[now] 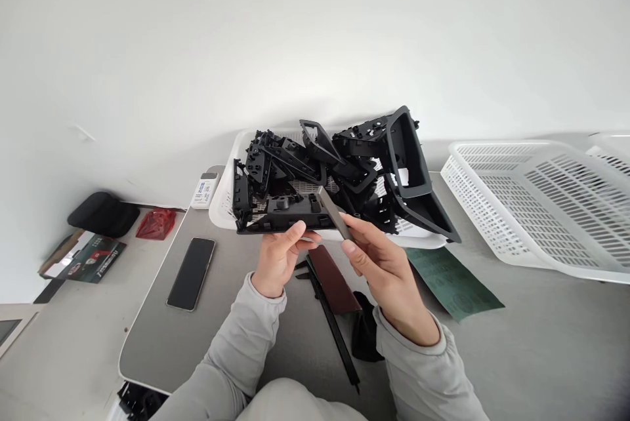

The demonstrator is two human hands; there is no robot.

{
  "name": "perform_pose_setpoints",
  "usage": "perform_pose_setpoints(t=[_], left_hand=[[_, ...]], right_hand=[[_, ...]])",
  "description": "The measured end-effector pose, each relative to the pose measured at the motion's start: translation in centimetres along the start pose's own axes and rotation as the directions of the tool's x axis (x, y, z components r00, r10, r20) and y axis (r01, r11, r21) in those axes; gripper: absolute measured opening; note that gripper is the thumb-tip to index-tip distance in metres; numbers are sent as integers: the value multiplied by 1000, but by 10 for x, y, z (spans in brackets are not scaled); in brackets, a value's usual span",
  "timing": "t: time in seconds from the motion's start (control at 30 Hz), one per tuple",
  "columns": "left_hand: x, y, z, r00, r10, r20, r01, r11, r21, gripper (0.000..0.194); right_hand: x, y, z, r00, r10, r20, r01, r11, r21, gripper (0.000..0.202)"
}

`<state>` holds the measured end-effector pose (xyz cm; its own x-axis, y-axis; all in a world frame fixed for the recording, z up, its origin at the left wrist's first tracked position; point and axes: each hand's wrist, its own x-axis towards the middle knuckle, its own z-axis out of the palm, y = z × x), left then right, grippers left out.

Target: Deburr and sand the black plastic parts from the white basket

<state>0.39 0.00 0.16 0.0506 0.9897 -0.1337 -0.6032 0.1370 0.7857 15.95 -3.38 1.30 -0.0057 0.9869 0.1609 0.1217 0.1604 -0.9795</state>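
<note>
- Black plastic part (291, 216), mid-frame: long, matte.
- Grey bar (335, 214): slim, slanted.
- Left hand (276, 262): raised, fingers pinching part.
- Right hand (388, 277): angled up-left, fingers pinching bar.

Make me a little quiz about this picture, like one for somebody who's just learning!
1. Which hand holds the gray bar?
2. True or false: a green sheet lies on the table.
3. Fill in the blank: the left hand holds a black part, and more black parts are heaped in a white ____.

Key:
1. The right hand.
2. True.
3. Basket.
</note>
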Motion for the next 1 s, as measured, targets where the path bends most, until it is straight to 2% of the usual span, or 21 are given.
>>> perform_pose_setpoints(t=[0.13, 0.3, 0.47, 0.57, 0.63, 0.8, 0.9, 1.0], left_hand=[[-1, -1, -1, 998, -55, -4, 55, 998, 17, 27], [-2, -3, -3, 999, -27, 21, 27, 1000, 11, 19], [-1, -5, -5, 985, 173, -18, -172, 984, 39, 22], [1, -7, -8, 954, 290, -78, -286, 957, 53, 32], [2, -8, -9, 943, 320, -94, -315, 947, 67, 38], [0, -8, -9, 949, 308, -66, -300, 948, 110, 37], [0, -8, -8, 946, 312, -85, -303, 947, 109, 40], [0, -10, -9, 955, 292, -59, -284, 952, 117, 38]], right_hand=[[0, 2, 5, 998, -22, 62, 22, 1000, 3, 40], [1, 4, 8, 996, -39, 85, 42, 998, -40, 40], [0, 0, -3, 993, -80, 88, 96, 974, -204, 42], [-3, -6, -11, 985, -98, 143, 143, 928, -343, 40], [-5, -10, -14, 977, -94, 191, 169, 889, -426, 38], [-6, -15, -12, 962, -64, 264, 198, 830, -521, 38], [-6, -16, -15, 966, -49, 254, 182, 827, -532, 39], [-7, -17, -19, 963, -41, 268, 179, 837, -516, 38]])
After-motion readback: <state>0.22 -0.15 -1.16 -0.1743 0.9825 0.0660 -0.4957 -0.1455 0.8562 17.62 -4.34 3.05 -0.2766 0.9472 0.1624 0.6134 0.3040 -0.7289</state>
